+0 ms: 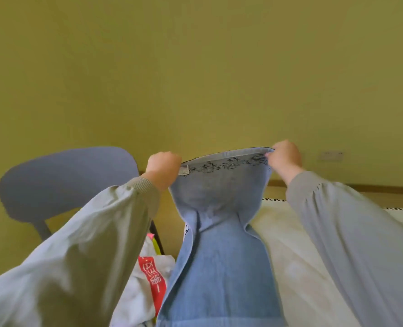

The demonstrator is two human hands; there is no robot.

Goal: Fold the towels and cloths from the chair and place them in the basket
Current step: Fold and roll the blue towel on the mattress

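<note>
A blue towel (219, 256) with a patterned border hangs lengthwise in front of me, stretched by its top edge. My left hand (164, 167) grips the top left corner near the white label. My right hand (285, 158) pinches the top right corner. Both arms are raised in grey sleeves. The chair (63, 180) with a blue-grey back stands at the left, and a white cloth with a red printed band (152, 277) lies on it under my left arm. No basket is in view.
A pale bed surface (287, 256) with a dark-stitched edge lies at the right, under my right arm. A yellow-green wall fills the upper view, with a wall socket (332, 156) at the far right and a wooden skirting below it.
</note>
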